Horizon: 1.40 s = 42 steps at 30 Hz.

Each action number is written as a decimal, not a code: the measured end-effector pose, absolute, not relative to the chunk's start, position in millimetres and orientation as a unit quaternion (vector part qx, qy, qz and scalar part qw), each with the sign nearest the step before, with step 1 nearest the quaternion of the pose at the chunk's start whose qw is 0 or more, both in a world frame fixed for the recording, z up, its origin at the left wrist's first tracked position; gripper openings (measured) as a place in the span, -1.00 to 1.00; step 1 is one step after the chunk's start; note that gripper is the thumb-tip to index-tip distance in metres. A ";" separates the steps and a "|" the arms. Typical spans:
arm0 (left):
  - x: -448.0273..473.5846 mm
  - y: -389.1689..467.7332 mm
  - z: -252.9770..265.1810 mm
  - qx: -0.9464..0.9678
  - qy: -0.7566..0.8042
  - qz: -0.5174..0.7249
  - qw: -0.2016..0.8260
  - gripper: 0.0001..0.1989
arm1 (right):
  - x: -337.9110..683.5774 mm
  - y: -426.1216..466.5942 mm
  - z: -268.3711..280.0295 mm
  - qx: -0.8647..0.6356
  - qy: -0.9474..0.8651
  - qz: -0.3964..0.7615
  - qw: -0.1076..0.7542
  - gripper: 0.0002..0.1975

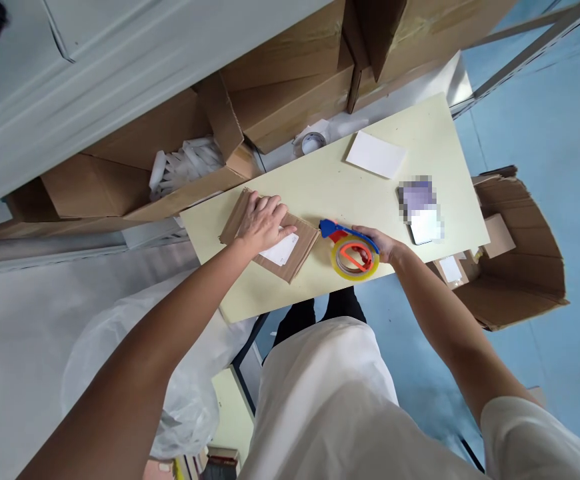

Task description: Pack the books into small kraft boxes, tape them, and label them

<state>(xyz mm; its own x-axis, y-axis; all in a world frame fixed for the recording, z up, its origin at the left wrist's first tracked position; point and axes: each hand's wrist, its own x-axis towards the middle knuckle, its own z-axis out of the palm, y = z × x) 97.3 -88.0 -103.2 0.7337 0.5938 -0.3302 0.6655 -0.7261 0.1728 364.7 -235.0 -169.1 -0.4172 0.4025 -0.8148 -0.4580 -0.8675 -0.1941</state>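
Observation:
My left hand (pixel 264 225) rests on a flat brown cardboard package (pixel 297 257), its fingers stretched out over the top and pressing it to the table. A white label (pixel 281 250) shows on the package beside my thumb. My right hand (pixel 380 243) is closed round the handle of a tape dispenser (pixel 337 230), blue and red, carrying a roll of yellowish tape. The dispenser's head points left and sits at the right edge of the package; whether it touches cannot be made out.
The pale table (pixel 370 200) holds a white sheet (pixel 376 155) and a phone (pixel 421 217), partly pixelated. Behind it stand open cardboard boxes (pixel 290 100) and a tape roll (pixel 313 141). An open carton (pixel 525 247) is at the right, a translucent plastic bag (pixel 120 347) at the left.

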 end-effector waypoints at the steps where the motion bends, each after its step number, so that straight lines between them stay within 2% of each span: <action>1: 97.7 -87.6 -103.1 0.921 0.340 -0.129 0.139 -0.58 | 364.5 -244.9 -169.4 -0.473 0.039 0.843 0.252 -0.69; 7: 99.7 -87.9 -105.5 0.922 0.344 -0.123 0.124 -0.56 | 320.9 -289.1 -168.7 -0.471 0.089 0.826 0.298 -0.69; 12: 96.0 -89.7 -108.1 0.871 0.465 -0.101 0.120 -0.52 | 298.6 -248.7 -165.9 -0.444 0.099 0.814 0.362 -0.67; 15: 97.3 -90.4 -104.2 0.839 0.519 -0.105 0.123 -0.34 | 316.5 -205.6 -164.4 -0.439 0.061 0.821 0.360 -0.68; 18: 104.4 -89.5 -94.5 0.882 0.417 -0.157 0.154 -0.01 | 335.5 -175.3 -163.0 -0.432 0.025 0.848 0.306 -0.69; 21: 113.3 -87.0 -85.7 0.895 0.359 -0.212 0.160 0.14 | 340.7 -167.4 -163.0 -0.429 0.003 0.857 0.285 -0.71; 26: 118.3 -85.0 -84.2 0.877 0.379 -0.253 0.150 0.12 | 337.3 -190.7 -165.8 -0.450 0.000 0.833 0.321 -0.68; 33: 117.9 -86.4 -85.8 0.883 0.381 -0.232 0.146 0.08 | 319.0 -287.0 -171.8 -0.495 0.039 0.816 0.295 -0.64; 36: 117.1 -88.9 -89.2 0.879 0.399 -0.213 0.150 0.07 | 285.1 -312.7 -172.5 -0.481 0.072 0.812 0.323 -0.62; 42: 97.7 -98.9 -97.5 0.790 0.569 -0.153 0.171 0.05 | 269.5 -261.1 -167.8 -0.490 0.091 0.759 0.418 -0.65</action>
<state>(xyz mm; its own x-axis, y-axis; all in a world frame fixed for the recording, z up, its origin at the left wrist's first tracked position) 97.7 -98.9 -97.5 0.3049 0.8470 -0.4354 0.9512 -0.2934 0.0953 269.5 -261.1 -167.8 -0.1694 0.5460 -0.8204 -0.7239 -0.6339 -0.2724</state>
